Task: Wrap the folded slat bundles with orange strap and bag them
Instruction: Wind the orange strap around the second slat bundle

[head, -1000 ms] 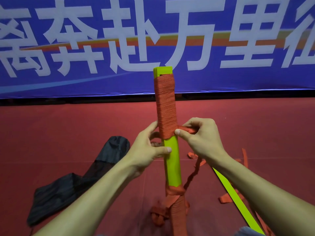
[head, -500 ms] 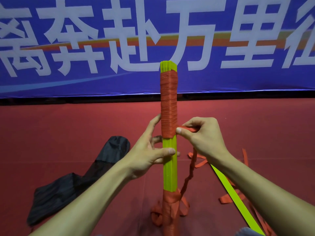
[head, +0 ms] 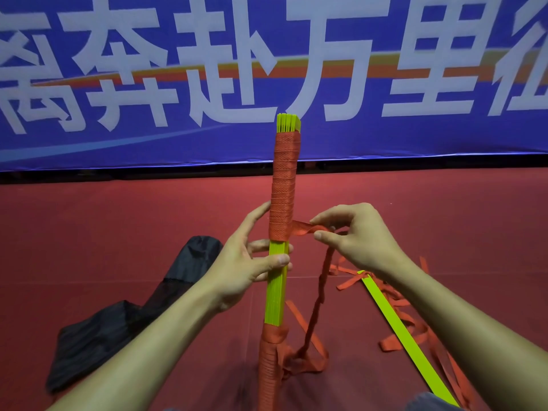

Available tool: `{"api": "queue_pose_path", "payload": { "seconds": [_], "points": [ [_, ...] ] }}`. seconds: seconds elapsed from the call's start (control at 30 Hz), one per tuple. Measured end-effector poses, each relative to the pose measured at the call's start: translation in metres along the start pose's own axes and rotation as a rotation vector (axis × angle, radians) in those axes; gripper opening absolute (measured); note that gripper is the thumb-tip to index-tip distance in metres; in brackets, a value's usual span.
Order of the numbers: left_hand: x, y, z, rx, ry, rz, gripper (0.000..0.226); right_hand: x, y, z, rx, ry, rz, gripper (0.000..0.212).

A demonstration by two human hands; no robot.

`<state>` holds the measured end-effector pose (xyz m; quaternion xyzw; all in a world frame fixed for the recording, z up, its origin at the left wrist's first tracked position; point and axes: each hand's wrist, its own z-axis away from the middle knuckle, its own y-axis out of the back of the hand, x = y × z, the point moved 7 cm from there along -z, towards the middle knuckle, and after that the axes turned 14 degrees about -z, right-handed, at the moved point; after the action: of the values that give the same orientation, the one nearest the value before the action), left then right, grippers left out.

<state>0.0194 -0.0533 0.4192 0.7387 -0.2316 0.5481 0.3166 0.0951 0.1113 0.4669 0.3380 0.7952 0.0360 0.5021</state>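
The slat bundle (head: 277, 280) stands upright at centre frame, long axis vertical, its foot apparently on the red floor (head: 118, 232). The left hand (head: 246, 262) grips its bare green middle. The right hand (head: 353, 235), just to the right, pinches the orange strap (head: 302, 228), which runs left into the wrapped upper part. The next turn likely goes round the bundle. A black bag (head: 118, 321) lies lower left, below a blue banner (head: 178, 143).

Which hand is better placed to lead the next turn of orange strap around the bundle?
Probably the right hand: it pinches the orange strap beside the wrapped part. The left hand grips the slat bundle, holding it upright.
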Motion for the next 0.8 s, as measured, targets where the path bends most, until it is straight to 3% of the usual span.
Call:
{"api": "queue_pose_path", "payload": {
  "seconds": [0.13, 0.37, 0.6, 0.8],
  "points": [
    [-0.003, 0.002, -0.001, 0.011, 0.009, 0.018, 0.084, -0.001, 0.013, -0.001, 0.110, 0.063, 0.047, 0.029],
    [-0.004, 0.003, -0.002, 0.011, 0.004, 0.002, 0.085, -0.004, 0.008, 0.003, 0.075, 0.177, 0.156, 0.024],
    [-0.004, 0.006, -0.001, 0.020, 0.003, -0.038, 0.085, 0.002, 0.010, 0.005, 0.072, 0.163, 0.100, 0.045],
    [-0.006, 0.009, -0.002, 0.036, 0.006, -0.034, 0.082, 0.006, 0.017, 0.005, 0.075, 0.178, 0.080, 0.038]
  ]
}}
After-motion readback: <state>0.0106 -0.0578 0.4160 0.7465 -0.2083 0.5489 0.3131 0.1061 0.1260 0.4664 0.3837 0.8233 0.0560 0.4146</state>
